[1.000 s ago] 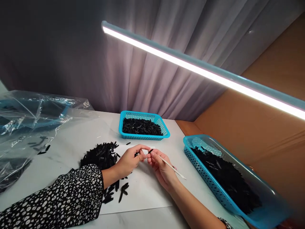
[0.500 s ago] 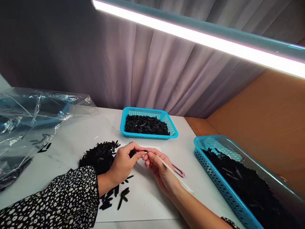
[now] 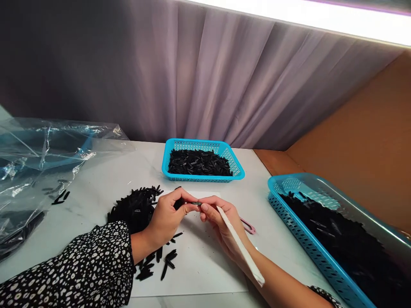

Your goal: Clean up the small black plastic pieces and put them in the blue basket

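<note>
Between the fingertips of both hands is a small, slim black piece [image 3: 195, 203]. My left hand [image 3: 167, 220] pinches its left end, and more black shows in the curl behind those fingers. My right hand [image 3: 226, 224] has its thumb and fingertips on the right end. A long, flat-looking white stick [image 3: 240, 246] lies across the right hand, held in it and slanting back over the wrist. Beside the left hand rises a heap of similar black pieces [image 3: 133, 209], partly hidden by the hand. A few loose pieces [image 3: 168, 262] lie nearer me on the white sheet [image 3: 205, 273].
A blue basket [image 3: 205, 177] of black pieces stands at the back. On the right is a larger blue basket [image 3: 308, 239], also holding black pieces, with clear plastic over it. Clear plastic bagging [image 3: 64, 149] covers the left. A pink tool [image 3: 248, 226] lies behind my right hand.
The white stick has swung, its free end now nearer me and over my right wrist. Both hands stay together at the black piece. The camera view has shifted slightly.
</note>
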`<state>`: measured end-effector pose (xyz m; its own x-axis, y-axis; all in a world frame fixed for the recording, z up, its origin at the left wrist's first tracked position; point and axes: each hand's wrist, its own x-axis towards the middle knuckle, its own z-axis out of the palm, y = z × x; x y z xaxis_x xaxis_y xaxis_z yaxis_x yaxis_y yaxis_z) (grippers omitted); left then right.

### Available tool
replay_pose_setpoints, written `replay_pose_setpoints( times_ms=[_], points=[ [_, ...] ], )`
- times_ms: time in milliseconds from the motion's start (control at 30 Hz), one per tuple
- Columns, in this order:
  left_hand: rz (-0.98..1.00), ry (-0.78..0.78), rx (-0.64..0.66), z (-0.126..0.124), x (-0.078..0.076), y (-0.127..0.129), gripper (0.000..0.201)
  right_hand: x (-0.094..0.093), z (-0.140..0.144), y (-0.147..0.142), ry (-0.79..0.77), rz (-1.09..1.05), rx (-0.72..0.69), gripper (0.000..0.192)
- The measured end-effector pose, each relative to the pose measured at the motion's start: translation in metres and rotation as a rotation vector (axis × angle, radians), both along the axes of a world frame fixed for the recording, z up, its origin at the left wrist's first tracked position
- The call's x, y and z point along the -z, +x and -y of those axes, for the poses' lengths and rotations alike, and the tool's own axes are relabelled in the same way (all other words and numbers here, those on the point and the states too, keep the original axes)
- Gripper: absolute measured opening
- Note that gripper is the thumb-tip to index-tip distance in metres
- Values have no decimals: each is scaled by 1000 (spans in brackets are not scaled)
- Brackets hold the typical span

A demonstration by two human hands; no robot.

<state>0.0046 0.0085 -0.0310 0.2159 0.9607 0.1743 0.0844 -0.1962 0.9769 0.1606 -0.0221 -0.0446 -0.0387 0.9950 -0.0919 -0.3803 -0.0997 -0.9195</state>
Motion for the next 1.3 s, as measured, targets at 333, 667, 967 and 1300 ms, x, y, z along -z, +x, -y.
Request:
replay_pose_setpoints(
  times_ms=[333, 667, 967, 1300],
  points=[
    [12, 15, 88, -3, 6, -3, 15, 2, -2, 4, 203, 211, 26, 14],
    [390, -460, 187, -6, 6, 1, 39, 12, -1, -1, -53, -19, 28, 31],
    [647, -643, 115, -13, -7, 1, 24, 3, 2, -2, -63, -122, -7, 28],
    [762, -618, 27, -5, -10, 6, 19, 7, 12, -26, 87, 189, -71, 29]
  ],
)
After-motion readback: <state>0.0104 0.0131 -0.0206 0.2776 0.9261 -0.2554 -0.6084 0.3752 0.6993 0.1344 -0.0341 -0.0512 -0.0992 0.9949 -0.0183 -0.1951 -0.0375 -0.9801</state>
